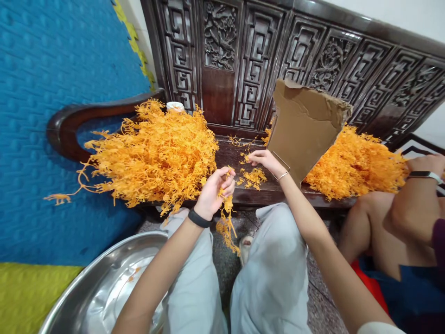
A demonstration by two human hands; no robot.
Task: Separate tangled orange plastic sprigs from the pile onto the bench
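My left hand (215,188), with a black wristband, is closed round a strand of orange plastic sprue (226,225) that dangles below it. Thin branches and small figures hang along the strand. To the right, my right hand (266,160) is pinched over the bench, with a small orange plastic piece (247,158) at its fingertips. Beneath that hand a little heap of loose orange pieces (253,177) lies on the dark wooden bench (241,197). A large tangled pile of orange sprues (167,157) rises left of my left hand.
A cardboard sheet (302,125) stands upright right of my right hand, before a second orange pile (354,162). Another person's arm (417,204) and knee are at the far right. A metal basin (90,283) sits lower left. Behind is the carved bench back (222,93).
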